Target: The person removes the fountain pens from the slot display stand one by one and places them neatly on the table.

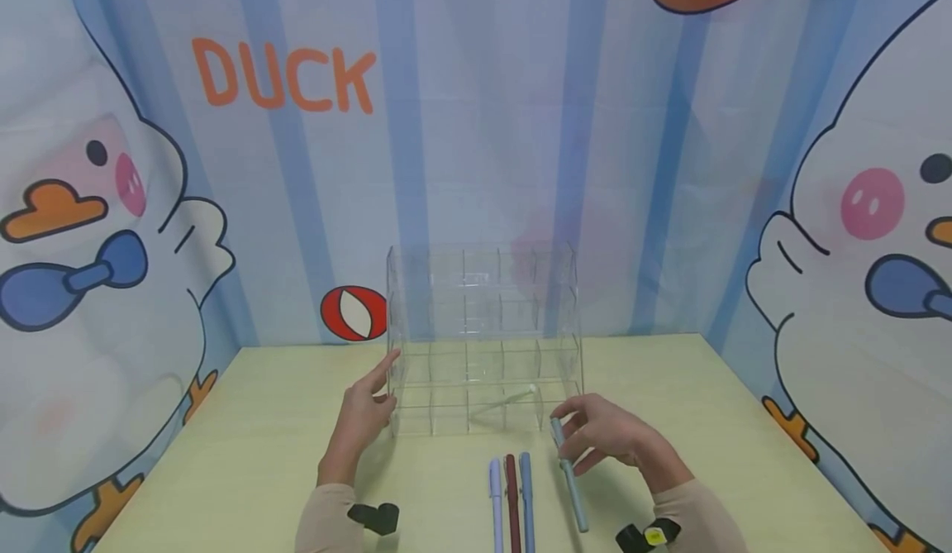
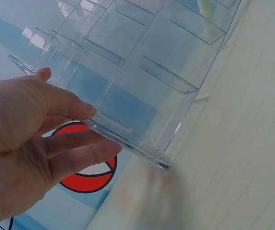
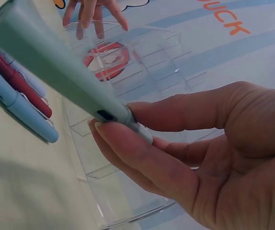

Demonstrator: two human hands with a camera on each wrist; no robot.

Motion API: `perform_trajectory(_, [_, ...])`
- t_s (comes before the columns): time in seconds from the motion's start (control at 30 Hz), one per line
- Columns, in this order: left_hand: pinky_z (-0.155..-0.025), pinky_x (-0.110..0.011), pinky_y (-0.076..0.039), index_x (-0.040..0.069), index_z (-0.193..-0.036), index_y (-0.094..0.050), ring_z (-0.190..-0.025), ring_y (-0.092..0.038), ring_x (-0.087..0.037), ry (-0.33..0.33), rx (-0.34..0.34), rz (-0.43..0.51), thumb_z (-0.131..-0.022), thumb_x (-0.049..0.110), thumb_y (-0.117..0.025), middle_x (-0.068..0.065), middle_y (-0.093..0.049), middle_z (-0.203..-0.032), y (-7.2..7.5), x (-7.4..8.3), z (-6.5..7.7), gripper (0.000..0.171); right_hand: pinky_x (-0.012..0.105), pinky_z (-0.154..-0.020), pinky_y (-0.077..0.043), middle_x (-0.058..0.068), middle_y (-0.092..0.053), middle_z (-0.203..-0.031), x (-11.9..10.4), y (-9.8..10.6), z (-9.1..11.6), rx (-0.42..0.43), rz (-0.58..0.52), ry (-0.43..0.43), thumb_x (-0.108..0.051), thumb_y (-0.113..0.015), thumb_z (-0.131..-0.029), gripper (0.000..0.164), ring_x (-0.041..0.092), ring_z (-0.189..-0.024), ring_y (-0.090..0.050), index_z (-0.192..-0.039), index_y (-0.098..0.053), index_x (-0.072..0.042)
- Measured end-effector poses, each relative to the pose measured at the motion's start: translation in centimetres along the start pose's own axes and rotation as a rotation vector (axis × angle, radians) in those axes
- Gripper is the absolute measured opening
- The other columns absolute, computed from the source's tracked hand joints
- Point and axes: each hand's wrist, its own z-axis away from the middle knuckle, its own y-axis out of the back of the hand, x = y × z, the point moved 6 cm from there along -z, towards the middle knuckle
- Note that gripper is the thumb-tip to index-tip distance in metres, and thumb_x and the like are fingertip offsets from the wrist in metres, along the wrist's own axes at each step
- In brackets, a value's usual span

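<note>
A clear plastic organizer (image 1: 483, 342) with rows of small compartments stands upright on the table. My left hand (image 1: 362, 417) holds its left side wall, with the thumb on one face and fingers (image 2: 87, 155) on the other in the left wrist view. My right hand (image 1: 611, 439) pinches a pale green pen (image 3: 63, 72) between thumb and fingers, just in front of the organizer's lower right corner. In the head view that pen slants down toward me. A whitish pen (image 1: 509, 402) leans diagonally within the organizer's bottom row.
Side by side in front of the organizer lie a lavender pen (image 1: 496, 495), a dark red pen (image 1: 511, 499) and a blue pen (image 1: 527, 499). The pale wooden table (image 1: 260, 445) ends against a blue striped curtain (image 1: 483, 123) printed with ducks, close behind the organizer.
</note>
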Motion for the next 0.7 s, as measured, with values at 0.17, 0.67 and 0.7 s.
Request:
perform_trajectory(0.17, [-0.062, -0.031, -0.053, 0.028, -0.155, -0.04, -0.118, -0.057, -0.05, 0.001, 0.002, -0.001, -0.09, -0.011, -0.058, -0.026, -0.041, -0.151, 0.0, -0.1, 0.0, 0.077, 0.045, -0.068, -0.059, 0.024, -0.055, -0.102, 0.8, -0.5, -0.6, -0.014, -0.016, -0.023, 0.01, -0.068, -0.082, 0.06, 0.029, -0.076, -0.069, -0.135, -0.041, 0.018])
perform_trajectory(0.67, [-0.064, -0.031, -0.054, 0.026, -0.155, -0.04, -0.116, -0.059, -0.048, -0.015, 0.001, -0.009, -0.09, -0.011, -0.058, -0.023, -0.042, -0.151, -0.1, -0.2, -0.2, 0.077, 0.041, -0.066, -0.059, 0.024, -0.055, -0.101, 2.9, -1.5, -1.9, 0.045, 0.01, -0.074, 0.015, -0.069, -0.079, 0.054, 0.028, -0.072, -0.068, -0.128, -0.047, 0.019])
perform_trajectory(0.7, [-0.064, -0.031, -0.054, 0.026, -0.155, -0.04, -0.116, -0.059, -0.048, -0.015, 0.0, -0.009, -0.09, -0.011, -0.058, -0.024, -0.042, -0.151, -0.1, -0.2, -0.1, 0.077, 0.041, -0.066, -0.059, 0.024, -0.056, -0.101, 3.0, -1.6, -1.9, 0.046, 0.013, -0.071, 0.014, -0.069, -0.079, 0.053, 0.028, -0.071, -0.068, -0.127, -0.047, 0.019])
